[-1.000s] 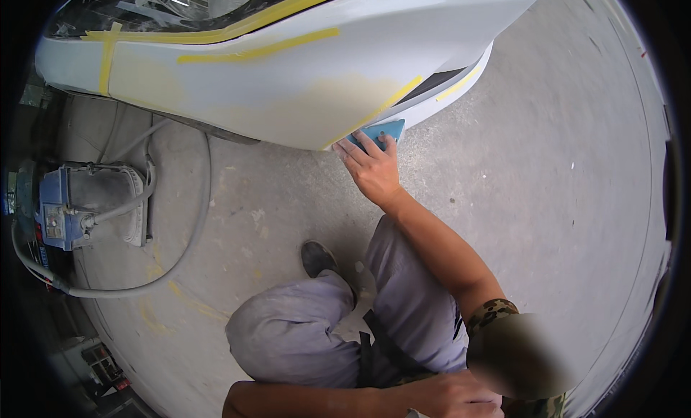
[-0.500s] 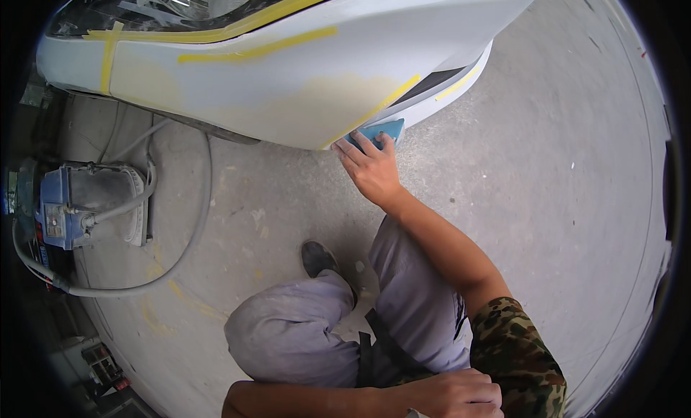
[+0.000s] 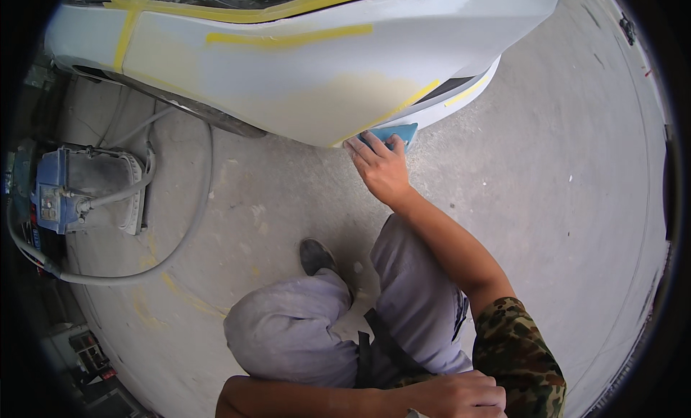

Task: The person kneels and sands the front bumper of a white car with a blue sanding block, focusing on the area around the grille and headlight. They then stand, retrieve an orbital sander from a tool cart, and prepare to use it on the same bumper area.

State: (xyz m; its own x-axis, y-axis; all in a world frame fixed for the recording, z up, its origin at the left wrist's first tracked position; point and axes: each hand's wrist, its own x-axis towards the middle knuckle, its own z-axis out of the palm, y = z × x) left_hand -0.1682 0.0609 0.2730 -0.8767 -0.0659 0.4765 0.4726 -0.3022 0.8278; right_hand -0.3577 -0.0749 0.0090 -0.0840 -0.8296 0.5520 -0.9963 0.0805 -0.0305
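Note:
My right hand (image 3: pixel 382 169) presses a blue sanding sheet or pad (image 3: pixel 407 134) against the lower edge of the white car bumper (image 3: pixel 302 105). Its fingers spread over the pad, with the thumb bent across the near side; the face against the bumper is hidden. Just above the fingers, a strip of yellow masking tape (image 3: pixel 403 105) runs slantwise beside a beige patch on the panel. My left hand (image 3: pixel 458 395) lies across my lap near the bottom edge, fingers curled. Something small and pale shows beside it, too cut off to name.
At left stands a blue and grey dust extractor (image 3: pixel 54 191), its grey hose (image 3: pixel 191 241) looping over the concrete floor (image 3: pixel 547 223). A dark tyre (image 3: pixel 209 117) sits beneath the car. My dark shoe (image 3: pixel 315 256) rests between the car and my bent knees.
The view has shifted, so the car sits further right and higher in the picture. My right hand stays on the pad at the bumper's lower edge; my left hand has barely moved.

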